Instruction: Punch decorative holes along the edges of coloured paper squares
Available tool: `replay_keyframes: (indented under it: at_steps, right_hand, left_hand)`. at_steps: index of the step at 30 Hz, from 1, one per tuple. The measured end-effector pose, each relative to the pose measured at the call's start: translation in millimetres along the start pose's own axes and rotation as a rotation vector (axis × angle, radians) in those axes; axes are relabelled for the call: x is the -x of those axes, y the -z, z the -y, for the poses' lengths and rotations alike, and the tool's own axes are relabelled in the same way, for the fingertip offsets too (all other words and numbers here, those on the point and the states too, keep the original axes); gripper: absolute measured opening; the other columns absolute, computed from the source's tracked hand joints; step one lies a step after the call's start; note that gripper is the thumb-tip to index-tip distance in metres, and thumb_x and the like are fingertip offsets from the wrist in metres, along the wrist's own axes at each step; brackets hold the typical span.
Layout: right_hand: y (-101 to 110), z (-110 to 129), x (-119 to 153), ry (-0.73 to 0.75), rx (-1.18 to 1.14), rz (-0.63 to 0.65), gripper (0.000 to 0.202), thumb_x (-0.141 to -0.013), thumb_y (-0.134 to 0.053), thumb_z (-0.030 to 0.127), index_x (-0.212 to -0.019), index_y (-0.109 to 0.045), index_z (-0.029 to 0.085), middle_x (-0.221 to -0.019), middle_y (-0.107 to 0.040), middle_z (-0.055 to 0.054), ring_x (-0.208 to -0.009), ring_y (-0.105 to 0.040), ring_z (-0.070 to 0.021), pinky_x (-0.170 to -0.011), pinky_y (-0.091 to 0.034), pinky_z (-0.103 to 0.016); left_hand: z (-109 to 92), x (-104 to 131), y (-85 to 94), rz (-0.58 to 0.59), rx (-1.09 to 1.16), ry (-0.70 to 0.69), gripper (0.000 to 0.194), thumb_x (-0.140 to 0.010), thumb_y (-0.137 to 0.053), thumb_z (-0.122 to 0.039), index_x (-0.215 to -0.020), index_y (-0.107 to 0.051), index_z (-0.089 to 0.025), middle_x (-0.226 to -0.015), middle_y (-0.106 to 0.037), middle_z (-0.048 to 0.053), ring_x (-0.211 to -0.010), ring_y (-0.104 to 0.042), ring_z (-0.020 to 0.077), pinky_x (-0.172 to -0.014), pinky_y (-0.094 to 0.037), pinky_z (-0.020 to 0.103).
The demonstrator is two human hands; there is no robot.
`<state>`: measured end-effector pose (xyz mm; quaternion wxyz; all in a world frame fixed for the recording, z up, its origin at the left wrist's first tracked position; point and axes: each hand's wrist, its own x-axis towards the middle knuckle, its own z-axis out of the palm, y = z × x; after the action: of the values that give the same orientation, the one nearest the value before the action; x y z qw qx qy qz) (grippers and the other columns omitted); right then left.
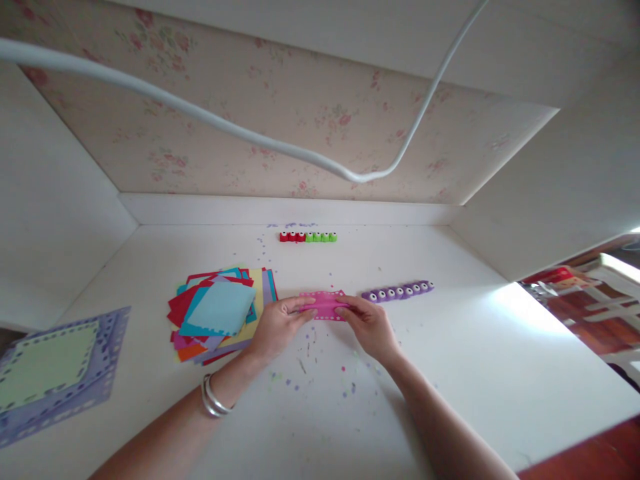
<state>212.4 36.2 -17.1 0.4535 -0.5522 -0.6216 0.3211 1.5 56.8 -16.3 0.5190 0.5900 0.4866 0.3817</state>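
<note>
A small pink sheet of paper (327, 308), with little holes along its edges, is held low over the white desk. My left hand (281, 323) pinches its left side between thumb and fingers. On the right side, my right hand (369, 323) grips the same paper the same way. A raised pink fold or strip runs between the fingertips; I cannot tell which. Just past my right hand lies a row of small purple craft punches (400, 292). Left of my left hand is a messy pile of coloured paper (220, 310), light blue on top.
Red craft punches (293, 237) and green craft punches (321, 237) form a row at the back. Purple and pale green sheets with punched borders (55, 367) lie at the left. Paper bits (295, 385) are scattered on the desk (450, 373). A white cable (300, 155) hangs across above.
</note>
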Motion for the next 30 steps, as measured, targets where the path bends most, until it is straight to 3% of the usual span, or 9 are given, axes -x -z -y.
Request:
replay_keyframes:
  at_steps: [7,11,14,16,18,23,26,30]
  right_hand:
    - [3.1,7.3,-0.3,0.052,0.031,0.113,0.032,-0.078,-0.075,0.034,-0.108,-0.072,0.024,-0.092,-0.072,-0.007,-0.078,-0.064,-0.0202,-0.072,-0.054,-0.034]
    - [5.1,6.7,-0.7,0.121,0.11,0.064,0.017,-0.082,-0.07,0.034,-0.097,-0.076,0.027,-0.09,-0.067,-0.007,-0.082,-0.061,-0.0209,-0.073,-0.052,-0.036]
    - [5.9,4.1,-1.6,0.148,0.084,0.018,0.012,-0.078,-0.074,0.035,-0.088,-0.077,0.028,-0.104,-0.063,-0.008,-0.1,-0.059,-0.024,-0.087,-0.049,-0.041]
    - [5.9,3.4,-2.0,0.106,0.003,0.044,0.013,-0.079,-0.073,0.036,-0.088,-0.076,0.027,-0.109,-0.065,-0.008,-0.105,-0.059,-0.0243,-0.092,-0.048,-0.041]
    - [5.8,3.6,-1.9,-0.017,-0.109,0.11,0.017,-0.08,-0.071,0.038,-0.091,-0.075,0.024,-0.101,-0.069,-0.007,-0.094,-0.064,-0.0221,-0.085,-0.051,-0.038]
    - [6.4,6.7,-0.5,-0.252,-0.325,0.168,0.032,-0.075,-0.076,0.038,-0.1,-0.071,0.019,-0.078,-0.071,-0.003,-0.069,-0.063,-0.0161,-0.065,-0.049,-0.03]
    - [6.9,9.0,-1.0,-0.323,-0.409,0.189,0.041,-0.074,-0.077,0.04,-0.107,-0.068,0.018,-0.08,-0.071,-0.004,-0.069,-0.063,-0.0154,-0.065,-0.049,-0.029]
    - [6.2,8.1,-2.0,-0.357,-0.385,0.168,0.036,-0.075,-0.076,0.041,-0.099,-0.072,0.014,-0.078,-0.072,-0.005,-0.066,-0.061,-0.0138,-0.062,-0.047,-0.028]
  left_hand:
    - [-4.8,1.0,0.1,-0.009,-0.064,-0.059,0.027,-0.08,-0.069,-0.04,-0.098,-0.073,-0.02,-0.101,-0.074,0.003,-0.094,-0.069,0.0209,-0.088,-0.054,0.031]
    - [-11.2,2.7,-0.3,0.016,-0.093,-0.099,0.022,-0.082,-0.067,-0.036,-0.098,-0.072,-0.021,-0.1,-0.073,0.003,-0.095,-0.068,0.0195,-0.087,-0.054,0.029]
    - [-11.1,3.3,-0.1,-0.004,-0.175,-0.221,0.025,-0.081,-0.07,-0.037,-0.102,-0.071,-0.023,-0.105,-0.068,0.005,-0.1,-0.064,0.0197,-0.092,-0.051,0.031]
    - [-8.9,3.1,0.2,-0.055,-0.258,-0.31,0.029,-0.076,-0.075,-0.038,-0.101,-0.071,-0.023,-0.116,-0.061,0.008,-0.113,-0.057,0.0225,-0.101,-0.045,0.035]
    - [-6.3,2.7,0.3,-0.067,-0.301,-0.336,0.028,-0.075,-0.077,-0.039,-0.096,-0.071,-0.022,-0.124,-0.056,0.009,-0.121,-0.051,0.0248,-0.106,-0.04,0.038]
    - [-2.8,1.3,-0.4,0.109,-0.113,-0.142,0.03,-0.087,-0.063,-0.043,-0.105,-0.064,-0.019,-0.099,-0.069,0.006,-0.09,-0.066,0.0191,-0.084,-0.053,0.031]
    - [-3.3,-0.1,0.1,0.143,-0.04,-0.064,0.033,-0.088,-0.06,-0.045,-0.106,-0.066,-0.018,-0.101,-0.071,0.007,-0.092,-0.067,0.02,-0.082,-0.053,0.03]
    - [-4.3,-3.2,2.4,0.19,0.002,0.0,0.036,-0.086,-0.062,-0.044,-0.108,-0.067,-0.016,-0.103,-0.073,0.008,-0.092,-0.068,0.021,-0.082,-0.053,0.03]
